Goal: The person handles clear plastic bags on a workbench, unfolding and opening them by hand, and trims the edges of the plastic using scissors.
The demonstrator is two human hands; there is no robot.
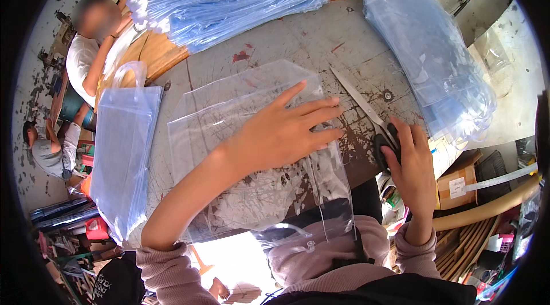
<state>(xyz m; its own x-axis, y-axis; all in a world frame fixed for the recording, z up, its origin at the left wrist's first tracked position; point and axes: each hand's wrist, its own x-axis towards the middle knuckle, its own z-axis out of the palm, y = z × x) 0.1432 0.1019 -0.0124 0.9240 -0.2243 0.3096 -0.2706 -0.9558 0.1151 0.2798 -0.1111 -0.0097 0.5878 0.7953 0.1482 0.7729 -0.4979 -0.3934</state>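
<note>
My left hand (292,127) lies flat with fingers spread on a clear plastic bag (200,127). The bag is stretched across the worn tabletop, and its near end hangs over the edge toward my lap, where a thin clear handle or tube shows. In my right hand (413,162), to the right of the bag, is a pair of scissors (365,105). My fingers wrap the black handles, and the long blades point away and to the left, lying close together over the table. How far the blades are parted is hard to see.
A thick pile of bluish clear plastic bags (240,7) covers the far side. Another pile (427,70) lies at the right, and a smaller stack with handles (123,150) at the left. Beyond the far left edge sits a person (83,58). A cardboard box (458,182) stands low right.
</note>
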